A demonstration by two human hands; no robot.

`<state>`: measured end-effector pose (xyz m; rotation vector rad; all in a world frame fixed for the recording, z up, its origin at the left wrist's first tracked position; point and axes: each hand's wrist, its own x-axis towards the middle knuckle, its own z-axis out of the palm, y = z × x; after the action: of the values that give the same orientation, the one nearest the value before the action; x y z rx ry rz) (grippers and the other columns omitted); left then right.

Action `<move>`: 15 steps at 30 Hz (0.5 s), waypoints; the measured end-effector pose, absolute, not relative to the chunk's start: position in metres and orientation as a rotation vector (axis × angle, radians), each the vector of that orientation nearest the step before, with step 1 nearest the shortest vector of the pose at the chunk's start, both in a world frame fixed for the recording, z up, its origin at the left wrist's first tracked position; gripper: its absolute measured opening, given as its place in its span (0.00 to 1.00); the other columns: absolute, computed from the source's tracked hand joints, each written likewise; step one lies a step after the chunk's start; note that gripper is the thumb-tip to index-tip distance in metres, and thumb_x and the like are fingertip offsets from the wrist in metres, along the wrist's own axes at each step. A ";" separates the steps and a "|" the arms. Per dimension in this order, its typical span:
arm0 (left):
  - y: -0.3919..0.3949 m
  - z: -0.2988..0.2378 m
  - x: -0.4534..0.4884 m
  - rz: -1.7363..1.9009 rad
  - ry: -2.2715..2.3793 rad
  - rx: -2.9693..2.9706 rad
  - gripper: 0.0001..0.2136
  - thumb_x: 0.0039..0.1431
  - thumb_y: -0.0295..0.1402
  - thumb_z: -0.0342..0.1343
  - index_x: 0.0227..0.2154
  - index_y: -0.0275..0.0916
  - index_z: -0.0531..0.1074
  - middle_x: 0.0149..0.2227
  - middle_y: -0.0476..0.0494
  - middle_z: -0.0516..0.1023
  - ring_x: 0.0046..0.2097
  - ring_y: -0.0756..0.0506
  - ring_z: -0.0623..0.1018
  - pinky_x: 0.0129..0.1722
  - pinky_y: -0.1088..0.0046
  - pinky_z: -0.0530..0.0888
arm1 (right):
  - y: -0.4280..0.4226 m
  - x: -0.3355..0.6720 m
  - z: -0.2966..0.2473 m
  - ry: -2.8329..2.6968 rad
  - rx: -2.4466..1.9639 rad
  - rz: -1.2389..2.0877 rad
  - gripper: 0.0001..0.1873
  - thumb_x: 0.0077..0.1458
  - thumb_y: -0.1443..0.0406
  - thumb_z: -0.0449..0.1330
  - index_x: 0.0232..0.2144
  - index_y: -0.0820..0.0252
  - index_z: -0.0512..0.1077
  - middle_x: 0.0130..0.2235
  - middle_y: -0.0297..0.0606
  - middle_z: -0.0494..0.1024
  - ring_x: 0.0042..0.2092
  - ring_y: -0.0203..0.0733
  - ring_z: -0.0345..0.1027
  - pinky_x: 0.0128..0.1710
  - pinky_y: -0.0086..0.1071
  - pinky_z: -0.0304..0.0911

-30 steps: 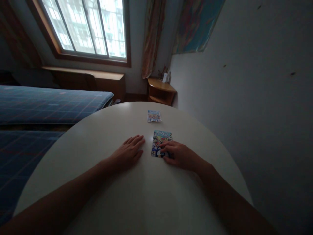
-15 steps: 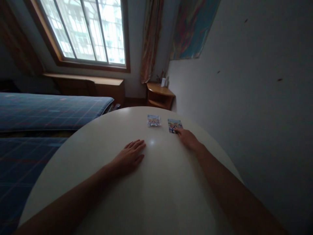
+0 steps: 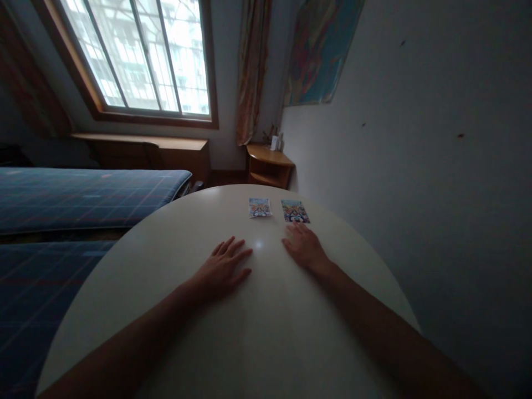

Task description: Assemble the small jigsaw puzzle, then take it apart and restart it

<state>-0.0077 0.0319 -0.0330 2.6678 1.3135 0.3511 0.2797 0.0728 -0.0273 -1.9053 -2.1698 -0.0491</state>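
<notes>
Two colourful picture cards lie side by side near the far edge of a round white table (image 3: 253, 343). The left card (image 3: 260, 208) has paler colours and looks slightly raised off the surface. Darker and more vivid, the right card (image 3: 295, 211) lies flat. My right hand (image 3: 305, 244) rests just below the right card, fingers spread, its fingertips at the card's near edge and nothing in its grip. My left hand (image 3: 224, 267) is on the table to the left, nearest the left card but apart from it, with fingers spread and holding nothing.
A bed with a blue plaid mattress (image 3: 91, 194) borders the table on the left. White wall (image 3: 374, 183) runs along the right side. Behind the table stand a wooden corner shelf (image 3: 270, 156) with small items on it and a low wooden desk (image 3: 183, 145) under the window.
My right hand has let go of the right card and drawn back toward me, its fingers opening. The card now lies flat. My left hand's fingers have spread wider.
</notes>
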 end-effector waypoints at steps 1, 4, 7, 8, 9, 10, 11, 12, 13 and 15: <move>0.031 -0.032 -0.008 0.339 1.302 2.676 0.27 0.68 0.53 0.43 0.65 0.51 0.60 0.71 0.44 0.53 0.71 0.34 0.48 0.67 0.49 0.52 | 0.059 0.274 -0.028 -2.226 -1.887 0.012 0.33 0.63 0.51 0.52 0.64 0.63 0.63 0.69 0.49 0.56 0.70 0.55 0.46 0.67 0.47 0.43; 0.028 -0.027 -0.008 0.270 1.273 2.683 0.29 0.67 0.56 0.41 0.67 0.52 0.57 0.71 0.42 0.50 0.71 0.31 0.48 0.67 0.46 0.52 | 0.023 0.263 -0.028 -2.307 -1.830 0.174 0.39 0.62 0.44 0.48 0.67 0.58 0.57 0.70 0.45 0.52 0.71 0.54 0.40 0.68 0.49 0.40; 0.026 -0.022 -0.009 0.223 1.240 2.696 0.31 0.66 0.57 0.42 0.67 0.52 0.56 0.72 0.41 0.48 0.71 0.31 0.48 0.66 0.45 0.52 | 0.009 0.263 -0.023 -2.319 -1.840 0.283 0.41 0.60 0.42 0.51 0.68 0.58 0.56 0.71 0.45 0.52 0.71 0.54 0.40 0.68 0.49 0.39; 0.025 -0.021 -0.009 0.215 1.231 2.702 0.31 0.66 0.57 0.42 0.67 0.51 0.56 0.72 0.41 0.48 0.71 0.31 0.48 0.67 0.45 0.52 | 0.008 0.265 -0.021 -2.319 -1.835 0.293 0.41 0.60 0.43 0.52 0.67 0.58 0.57 0.70 0.45 0.52 0.71 0.54 0.40 0.68 0.48 0.39; 0.025 -0.021 -0.009 0.208 1.224 2.706 0.32 0.66 0.57 0.43 0.68 0.51 0.55 0.72 0.41 0.48 0.71 0.31 0.48 0.67 0.45 0.51 | 0.009 0.266 -0.020 -2.315 -1.826 0.293 0.40 0.60 0.44 0.52 0.67 0.58 0.58 0.70 0.44 0.53 0.71 0.53 0.41 0.68 0.48 0.39; 0.025 -0.021 -0.010 0.201 1.220 2.709 0.32 0.65 0.57 0.43 0.68 0.51 0.55 0.72 0.40 0.47 0.71 0.30 0.47 0.67 0.45 0.51 | 0.010 0.268 -0.019 -2.309 -1.817 0.289 0.39 0.60 0.44 0.52 0.67 0.58 0.58 0.70 0.44 0.53 0.71 0.53 0.42 0.68 0.48 0.39; 0.026 -0.022 -0.011 0.196 1.217 2.712 0.32 0.65 0.57 0.44 0.68 0.51 0.54 0.72 0.40 0.47 0.71 0.30 0.47 0.66 0.45 0.51 | 0.012 0.269 -0.019 -2.301 -1.812 0.287 0.39 0.60 0.45 0.53 0.66 0.57 0.59 0.70 0.44 0.54 0.71 0.53 0.42 0.68 0.48 0.40; 0.027 -0.024 -0.011 0.195 1.211 2.716 0.32 0.65 0.57 0.44 0.68 0.51 0.53 0.72 0.40 0.47 0.71 0.30 0.47 0.66 0.45 0.51 | 0.013 0.270 -0.019 -2.295 -1.810 0.292 0.39 0.59 0.45 0.54 0.66 0.57 0.60 0.70 0.45 0.54 0.71 0.54 0.43 0.68 0.48 0.40; 0.027 -0.025 -0.012 0.199 1.202 2.723 0.32 0.65 0.57 0.44 0.68 0.52 0.53 0.72 0.40 0.46 0.71 0.31 0.47 0.66 0.45 0.51 | 0.015 0.271 -0.019 -2.293 -1.805 0.301 0.39 0.59 0.45 0.54 0.66 0.57 0.60 0.70 0.45 0.55 0.71 0.54 0.43 0.68 0.48 0.41; 0.029 -0.028 -0.013 0.213 1.181 2.738 0.32 0.65 0.57 0.44 0.68 0.53 0.52 0.72 0.40 0.45 0.71 0.31 0.47 0.66 0.44 0.51 | 0.015 0.272 -0.019 -2.296 -1.792 0.318 0.39 0.58 0.45 0.55 0.66 0.57 0.61 0.70 0.45 0.55 0.70 0.53 0.44 0.68 0.47 0.41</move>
<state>-0.0127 0.0291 -0.0279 2.7379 1.1815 0.2135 0.2724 0.0154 -0.0195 -1.7916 -2.2964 0.3184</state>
